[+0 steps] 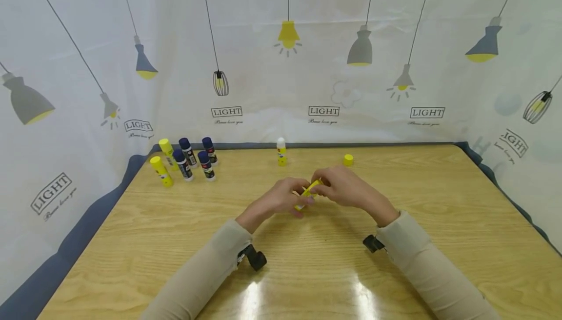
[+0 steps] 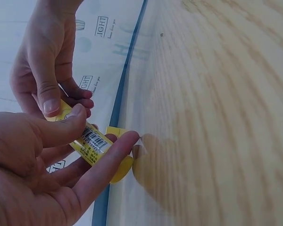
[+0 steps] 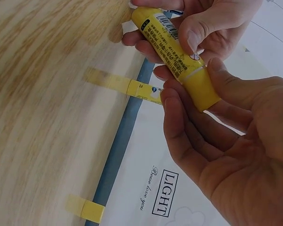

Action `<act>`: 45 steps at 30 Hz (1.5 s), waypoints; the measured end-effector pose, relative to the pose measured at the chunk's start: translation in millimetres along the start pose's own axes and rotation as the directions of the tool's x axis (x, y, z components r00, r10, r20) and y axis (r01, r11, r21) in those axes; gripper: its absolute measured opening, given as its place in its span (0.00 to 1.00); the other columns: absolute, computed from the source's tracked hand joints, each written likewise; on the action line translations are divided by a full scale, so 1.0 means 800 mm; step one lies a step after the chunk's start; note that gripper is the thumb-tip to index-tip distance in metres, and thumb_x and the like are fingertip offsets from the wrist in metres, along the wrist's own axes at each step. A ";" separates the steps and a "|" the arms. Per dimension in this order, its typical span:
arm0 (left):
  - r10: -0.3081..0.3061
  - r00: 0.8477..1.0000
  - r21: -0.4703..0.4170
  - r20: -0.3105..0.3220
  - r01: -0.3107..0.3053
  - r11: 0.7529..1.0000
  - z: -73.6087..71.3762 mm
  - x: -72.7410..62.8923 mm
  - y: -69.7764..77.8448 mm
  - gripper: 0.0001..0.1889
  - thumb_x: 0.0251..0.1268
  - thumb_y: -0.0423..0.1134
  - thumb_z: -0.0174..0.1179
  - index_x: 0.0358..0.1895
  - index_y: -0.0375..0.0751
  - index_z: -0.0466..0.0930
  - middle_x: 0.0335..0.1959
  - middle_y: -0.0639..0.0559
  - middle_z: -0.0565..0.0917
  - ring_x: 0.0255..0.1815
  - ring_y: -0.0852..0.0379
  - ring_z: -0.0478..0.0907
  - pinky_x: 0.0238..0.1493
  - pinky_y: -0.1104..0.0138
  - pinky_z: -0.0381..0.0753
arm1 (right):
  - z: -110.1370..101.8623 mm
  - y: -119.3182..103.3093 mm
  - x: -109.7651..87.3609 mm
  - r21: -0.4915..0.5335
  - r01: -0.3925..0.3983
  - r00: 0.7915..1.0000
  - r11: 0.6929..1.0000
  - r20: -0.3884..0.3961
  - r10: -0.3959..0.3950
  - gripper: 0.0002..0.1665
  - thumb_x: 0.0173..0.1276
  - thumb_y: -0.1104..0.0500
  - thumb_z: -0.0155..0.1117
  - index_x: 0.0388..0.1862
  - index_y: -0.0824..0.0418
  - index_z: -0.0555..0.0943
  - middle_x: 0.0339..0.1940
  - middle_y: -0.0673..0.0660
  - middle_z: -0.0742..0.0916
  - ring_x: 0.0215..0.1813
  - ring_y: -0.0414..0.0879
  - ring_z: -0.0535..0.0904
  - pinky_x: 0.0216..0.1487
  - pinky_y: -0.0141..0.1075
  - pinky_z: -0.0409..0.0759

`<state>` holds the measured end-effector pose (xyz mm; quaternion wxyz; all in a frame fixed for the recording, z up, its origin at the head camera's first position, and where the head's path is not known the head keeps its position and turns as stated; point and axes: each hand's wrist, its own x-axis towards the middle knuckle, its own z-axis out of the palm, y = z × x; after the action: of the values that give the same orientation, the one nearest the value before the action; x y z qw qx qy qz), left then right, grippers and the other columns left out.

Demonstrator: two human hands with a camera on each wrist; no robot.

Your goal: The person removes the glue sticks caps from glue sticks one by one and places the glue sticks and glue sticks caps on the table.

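Note:
A yellow glue stick [image 3: 165,47] is held tilted above the table between both hands. My left hand [image 1: 285,195] grips its printed body, thumb on the label side with the barcode [image 2: 94,139]. At the other end, my right hand [image 1: 344,188] pinches the glue stick's yellow cap [image 3: 200,89] between thumb and fingers. A narrow pale line shows between cap and body in the right wrist view. Beyond the hands, a yellow glue stick with a white top [image 1: 281,151] stands upright without its yellow cap. A loose yellow cap [image 1: 348,160] sits to its right.
At the table's back left stand two yellow glue sticks [image 1: 161,171] and several glue sticks with navy caps [image 1: 206,166]. The wooden table [image 1: 175,242] ends at a dark blue border [image 1: 395,144] below a lamp-printed curtain [image 1: 263,66]. Each sleeved wrist carries a black camera mount [image 1: 255,257].

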<state>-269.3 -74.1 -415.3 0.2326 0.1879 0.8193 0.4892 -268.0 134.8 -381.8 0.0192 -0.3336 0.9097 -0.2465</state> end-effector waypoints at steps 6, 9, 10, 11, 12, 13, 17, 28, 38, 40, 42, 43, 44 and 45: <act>-0.012 1.000 -0.009 -0.004 0.012 1.000 0.000 0.001 0.000 0.13 0.74 0.37 0.63 0.58 0.41 0.83 0.49 0.42 0.81 0.46 0.46 0.85 0.40 0.60 0.91 | -0.001 0.003 0.001 0.006 -0.004 1.000 1.000 0.015 0.004 0.10 0.73 0.57 0.69 0.48 0.61 0.87 0.24 0.49 0.84 0.22 0.37 0.69 0.26 0.31 0.69; -0.029 0.999 -0.024 -0.014 0.028 0.999 0.000 0.001 -0.001 0.14 0.74 0.37 0.64 0.58 0.41 0.83 0.51 0.41 0.81 0.47 0.47 0.85 0.40 0.60 0.91 | -0.001 0.004 0.001 0.017 -0.003 1.000 1.000 0.020 0.003 0.11 0.75 0.55 0.68 0.48 0.60 0.87 0.26 0.51 0.86 0.23 0.37 0.71 0.26 0.31 0.70; -0.033 0.999 -0.026 -0.018 0.033 0.999 -0.001 0.001 -0.001 0.15 0.74 0.38 0.64 0.59 0.42 0.83 0.53 0.41 0.80 0.47 0.47 0.85 0.41 0.61 0.91 | -0.001 0.004 0.002 0.019 -0.006 1.000 1.000 0.021 0.005 0.11 0.75 0.55 0.67 0.49 0.60 0.87 0.26 0.52 0.87 0.23 0.37 0.72 0.27 0.31 0.71; -0.038 0.999 -0.028 -0.022 0.037 0.999 -0.001 0.002 -0.002 0.15 0.73 0.38 0.65 0.60 0.42 0.83 0.54 0.41 0.80 0.47 0.47 0.86 0.41 0.61 0.91 | -0.001 0.004 0.002 0.023 -0.011 1.000 1.000 0.023 0.010 0.11 0.76 0.54 0.66 0.49 0.60 0.87 0.27 0.53 0.88 0.24 0.37 0.73 0.27 0.32 0.71; -0.042 0.999 -0.029 -0.025 0.041 0.999 -0.002 0.002 -0.002 0.16 0.73 0.38 0.65 0.61 0.42 0.82 0.55 0.41 0.80 0.47 0.48 0.86 0.41 0.61 0.91 | -0.001 0.004 0.002 0.027 -0.017 1.000 0.999 0.026 0.016 0.12 0.77 0.54 0.65 0.49 0.60 0.86 0.28 0.54 0.88 0.24 0.37 0.74 0.27 0.32 0.72; -0.045 0.999 -0.031 -0.028 0.045 0.999 -0.003 0.002 -0.002 0.16 0.73 0.38 0.65 0.61 0.43 0.82 0.57 0.40 0.79 0.47 0.48 0.86 0.40 0.61 0.91 | -0.001 0.004 0.002 0.032 -0.022 0.999 0.999 0.030 0.021 0.12 0.77 0.54 0.64 0.49 0.61 0.86 0.29 0.55 0.89 0.24 0.37 0.75 0.28 0.32 0.73; -0.051 0.998 -0.033 -0.030 0.050 0.998 -0.005 0.003 -0.001 0.19 0.73 0.38 0.66 0.63 0.42 0.81 0.60 0.38 0.79 0.47 0.47 0.86 0.40 0.60 0.91 | -0.003 0.003 0.003 0.046 -0.055 0.998 0.997 0.039 0.054 0.15 0.79 0.52 0.61 0.50 0.62 0.86 0.32 0.57 0.90 0.28 0.38 0.79 0.31 0.34 0.77; -0.047 0.998 -0.014 -0.031 0.047 0.999 -0.004 0.006 -0.001 0.24 0.70 0.39 0.68 0.67 0.38 0.78 0.60 0.35 0.81 0.47 0.48 0.88 0.40 0.61 0.90 | -0.007 0.005 0.000 0.055 -0.082 0.996 0.995 0.050 0.079 0.16 0.79 0.51 0.61 0.44 0.62 0.87 0.29 0.56 0.90 0.27 0.39 0.80 0.31 0.35 0.79; -0.044 0.999 -0.004 -0.028 0.044 0.999 -0.002 0.004 -0.005 0.22 0.69 0.39 0.69 0.64 0.40 0.80 0.57 0.37 0.82 0.43 0.50 0.88 0.38 0.61 0.90 | -0.005 0.006 -0.005 0.067 -0.161 0.982 0.985 0.105 0.154 0.24 0.80 0.45 0.59 0.33 0.62 0.85 0.26 0.58 0.88 0.27 0.46 0.83 0.30 0.36 0.77; -0.049 0.998 -0.004 -0.035 0.049 0.999 -0.002 0.003 -0.004 0.23 0.69 0.39 0.70 0.64 0.40 0.80 0.59 0.36 0.81 0.44 0.49 0.88 0.38 0.61 0.90 | -0.005 0.006 -0.004 0.069 -0.157 0.983 0.985 0.106 0.149 0.24 0.80 0.45 0.59 0.31 0.62 0.84 0.25 0.57 0.88 0.27 0.47 0.83 0.29 0.36 0.76; -0.048 0.998 -0.004 -0.032 0.048 0.999 -0.003 0.004 -0.004 0.22 0.69 0.39 0.70 0.64 0.40 0.80 0.60 0.35 0.81 0.45 0.48 0.88 0.38 0.61 0.90 | -0.005 0.006 -0.003 0.071 -0.158 0.983 0.985 0.109 0.150 0.24 0.79 0.44 0.60 0.29 0.61 0.83 0.24 0.57 0.87 0.28 0.48 0.84 0.29 0.36 0.76; -0.050 0.998 -0.003 -0.030 0.049 0.999 -0.003 0.003 -0.004 0.22 0.69 0.39 0.70 0.64 0.41 0.81 0.61 0.35 0.80 0.45 0.48 0.88 0.38 0.61 0.90 | -0.005 0.006 -0.003 0.072 -0.159 0.982 0.985 0.111 0.150 0.24 0.79 0.44 0.61 0.28 0.60 0.83 0.24 0.56 0.87 0.28 0.48 0.84 0.28 0.36 0.76; -0.050 0.998 -0.006 -0.027 0.050 0.999 -0.004 0.003 -0.004 0.21 0.69 0.39 0.69 0.63 0.42 0.81 0.62 0.34 0.80 0.45 0.48 0.89 0.39 0.61 0.90 | -0.005 0.006 -0.002 0.074 -0.160 0.982 0.984 0.112 0.151 0.24 0.78 0.44 0.61 0.28 0.60 0.82 0.24 0.56 0.87 0.28 0.48 0.84 0.28 0.36 0.76; -0.049 0.998 -0.009 -0.025 0.049 0.999 -0.004 0.003 -0.003 0.21 0.69 0.39 0.69 0.63 0.42 0.82 0.62 0.35 0.79 0.45 0.48 0.88 0.39 0.61 0.90 | -0.005 0.006 -0.002 0.073 -0.160 0.982 0.984 0.112 0.151 0.24 0.78 0.44 0.61 0.27 0.60 0.82 0.24 0.56 0.87 0.29 0.49 0.85 0.28 0.36 0.76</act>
<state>-273.5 -76.4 -416.7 0.2349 0.1606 0.8245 0.4892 -270.5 140.8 -380.9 0.1004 -0.2729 0.9199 -0.2631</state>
